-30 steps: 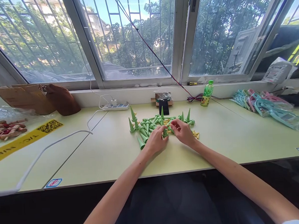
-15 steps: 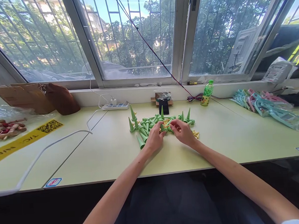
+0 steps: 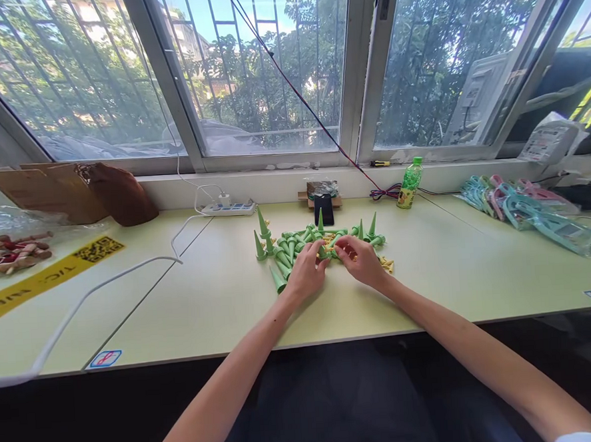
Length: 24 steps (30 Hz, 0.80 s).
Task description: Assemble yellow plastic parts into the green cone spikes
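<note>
My left hand [image 3: 307, 272] is closed around a green plastic cone [image 3: 322, 252] at the front of the pile. Just to its right, my right hand [image 3: 362, 260] is pinched at the fingertips; whatever sits in the pinch is too small to make out. Around both hands lie several green cones [image 3: 291, 248], most on their sides. A few stand upright, such as the cone [image 3: 259, 246] at the left end and another cone [image 3: 372, 225] at the right. Small yellow pieces [image 3: 387, 265] lie by my right wrist and among the cones.
Behind the pile a black phone [image 3: 323, 210] leans on a small box [image 3: 304, 198]. A green-capped bottle [image 3: 410, 184] and a power strip [image 3: 229, 210] stand along the window side. Bagged pastel items [image 3: 530, 210] lie right. A white cable [image 3: 103, 278] crosses the table's left part.
</note>
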Each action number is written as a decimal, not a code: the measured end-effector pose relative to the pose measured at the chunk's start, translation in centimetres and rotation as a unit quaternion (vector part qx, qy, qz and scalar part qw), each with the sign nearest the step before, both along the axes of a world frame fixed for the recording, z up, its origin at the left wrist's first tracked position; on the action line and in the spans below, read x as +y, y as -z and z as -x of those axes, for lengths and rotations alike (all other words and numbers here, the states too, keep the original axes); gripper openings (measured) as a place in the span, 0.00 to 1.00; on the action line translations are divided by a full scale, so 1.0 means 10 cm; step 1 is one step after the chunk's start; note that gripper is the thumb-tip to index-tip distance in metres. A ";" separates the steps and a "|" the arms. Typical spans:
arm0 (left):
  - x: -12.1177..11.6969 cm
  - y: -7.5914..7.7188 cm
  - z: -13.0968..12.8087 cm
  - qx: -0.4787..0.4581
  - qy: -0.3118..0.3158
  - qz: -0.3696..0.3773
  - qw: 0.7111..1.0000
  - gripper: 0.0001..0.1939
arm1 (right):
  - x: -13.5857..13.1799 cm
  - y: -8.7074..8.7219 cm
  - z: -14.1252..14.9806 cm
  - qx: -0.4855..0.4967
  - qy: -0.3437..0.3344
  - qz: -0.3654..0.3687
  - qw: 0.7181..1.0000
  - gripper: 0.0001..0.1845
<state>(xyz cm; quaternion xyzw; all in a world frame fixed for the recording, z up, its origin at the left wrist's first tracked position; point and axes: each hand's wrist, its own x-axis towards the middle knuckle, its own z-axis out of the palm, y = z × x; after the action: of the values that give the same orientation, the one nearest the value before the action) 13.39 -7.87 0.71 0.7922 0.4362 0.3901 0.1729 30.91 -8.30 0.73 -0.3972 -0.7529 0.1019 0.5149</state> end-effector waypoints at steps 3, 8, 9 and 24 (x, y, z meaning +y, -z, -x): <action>0.00 0.01 0.00 0.003 0.004 -0.009 1.000 0.19 | 0.02 0.00 0.00 0.000 -0.010 0.004 1.000 0.11; -0.01 0.01 0.01 0.012 0.002 -0.028 1.000 0.20 | 0.03 0.02 -0.01 -0.001 -0.022 0.012 1.000 0.11; -0.01 0.01 0.01 0.012 0.003 -0.030 0.999 0.20 | 0.04 0.03 -0.01 -0.001 -0.023 0.012 1.000 0.11; 0.00 0.03 0.00 -0.002 0.020 -0.045 0.999 0.22 | 0.08 0.06 -0.02 -0.014 -0.050 0.012 0.999 0.11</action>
<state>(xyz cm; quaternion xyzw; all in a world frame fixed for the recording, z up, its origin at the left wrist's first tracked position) 13.35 -7.86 0.39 0.8072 0.4021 0.4068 0.1459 31.13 -7.54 0.11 -0.3669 -0.7774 0.1313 0.4939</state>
